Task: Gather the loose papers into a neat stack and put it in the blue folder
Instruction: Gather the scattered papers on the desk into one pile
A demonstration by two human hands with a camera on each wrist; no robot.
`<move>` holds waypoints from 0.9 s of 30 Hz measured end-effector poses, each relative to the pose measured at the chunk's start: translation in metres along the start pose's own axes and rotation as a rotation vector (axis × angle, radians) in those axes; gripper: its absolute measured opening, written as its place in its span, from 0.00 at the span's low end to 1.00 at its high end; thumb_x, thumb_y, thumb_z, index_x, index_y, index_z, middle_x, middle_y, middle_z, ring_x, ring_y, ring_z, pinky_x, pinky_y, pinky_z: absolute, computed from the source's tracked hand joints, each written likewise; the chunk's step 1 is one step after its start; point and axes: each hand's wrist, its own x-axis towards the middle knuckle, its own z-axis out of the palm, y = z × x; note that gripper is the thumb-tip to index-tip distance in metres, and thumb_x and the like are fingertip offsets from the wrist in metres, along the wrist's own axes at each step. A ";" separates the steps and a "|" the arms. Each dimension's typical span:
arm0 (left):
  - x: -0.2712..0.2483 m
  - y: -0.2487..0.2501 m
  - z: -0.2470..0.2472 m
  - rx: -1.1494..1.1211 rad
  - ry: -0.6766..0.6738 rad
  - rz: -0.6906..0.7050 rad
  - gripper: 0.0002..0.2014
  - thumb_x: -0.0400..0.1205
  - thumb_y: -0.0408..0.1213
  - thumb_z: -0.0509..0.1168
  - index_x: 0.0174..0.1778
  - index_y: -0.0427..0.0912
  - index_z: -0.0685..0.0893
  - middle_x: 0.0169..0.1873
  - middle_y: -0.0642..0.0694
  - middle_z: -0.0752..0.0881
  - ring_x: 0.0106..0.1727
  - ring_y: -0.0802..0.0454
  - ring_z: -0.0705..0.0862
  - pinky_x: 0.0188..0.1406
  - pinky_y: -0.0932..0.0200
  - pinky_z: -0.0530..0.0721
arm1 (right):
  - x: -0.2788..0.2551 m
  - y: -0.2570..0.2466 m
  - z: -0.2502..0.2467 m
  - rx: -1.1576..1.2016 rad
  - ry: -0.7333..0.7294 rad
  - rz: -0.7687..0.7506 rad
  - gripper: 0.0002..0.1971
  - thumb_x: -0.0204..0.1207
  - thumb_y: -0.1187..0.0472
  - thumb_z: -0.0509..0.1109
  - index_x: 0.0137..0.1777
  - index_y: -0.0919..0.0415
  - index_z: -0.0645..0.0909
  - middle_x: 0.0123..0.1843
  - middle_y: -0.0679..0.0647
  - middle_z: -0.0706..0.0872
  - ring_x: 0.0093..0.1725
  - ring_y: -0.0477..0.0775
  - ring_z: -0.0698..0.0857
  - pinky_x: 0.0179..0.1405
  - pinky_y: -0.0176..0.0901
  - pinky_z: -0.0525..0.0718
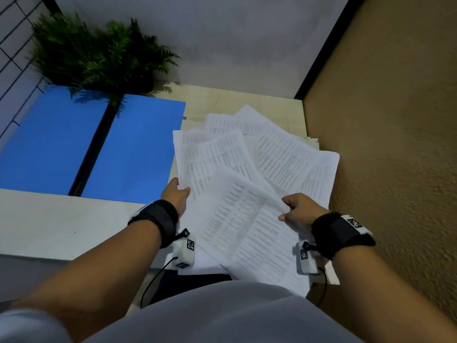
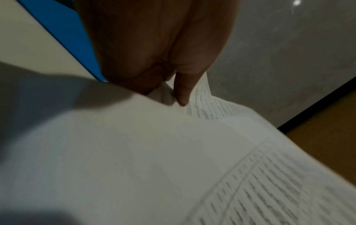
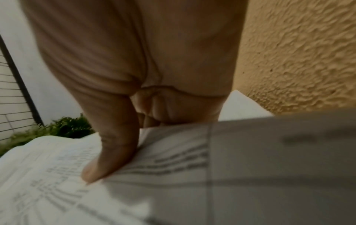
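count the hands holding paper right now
2: the left hand grips the left edge of the papers, the right hand pinches sheets at the right.

Dim indoor light, bluish cast. Head view: wide-angle bend at edges, plant (image 1: 99,53) smeared by motion blur. Wrist views: papers (image 2: 269,190) blurred close-up, print unreadable; dark shadow lower left. Small glare spot top right, left wrist view.

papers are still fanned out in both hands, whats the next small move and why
Probably draw both hands together to square the papers. The left hand and right hand each pinch an edge, but the sheets splay at different angles. The blue folder lies open to the left, ready once they are stacked.
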 end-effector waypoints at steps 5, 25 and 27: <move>-0.001 0.003 -0.004 0.067 0.020 0.011 0.20 0.88 0.31 0.59 0.77 0.34 0.71 0.73 0.37 0.79 0.73 0.38 0.78 0.62 0.58 0.73 | -0.015 0.017 -0.040 0.080 0.205 0.074 0.04 0.76 0.69 0.69 0.44 0.60 0.83 0.48 0.60 0.87 0.54 0.61 0.85 0.50 0.45 0.77; -0.021 0.002 0.013 -0.218 -0.072 -0.119 0.39 0.79 0.62 0.65 0.81 0.50 0.59 0.70 0.55 0.75 0.69 0.54 0.73 0.66 0.48 0.69 | 0.030 -0.045 0.077 0.279 0.338 0.085 0.13 0.84 0.64 0.57 0.65 0.67 0.69 0.50 0.59 0.79 0.52 0.60 0.82 0.48 0.44 0.75; -0.023 -0.005 0.014 -0.146 -0.062 -0.079 0.34 0.77 0.54 0.72 0.74 0.51 0.65 0.67 0.51 0.81 0.65 0.50 0.79 0.60 0.51 0.74 | 0.031 -0.047 0.081 0.264 0.282 0.021 0.14 0.84 0.64 0.57 0.68 0.65 0.68 0.52 0.58 0.80 0.49 0.58 0.80 0.47 0.44 0.77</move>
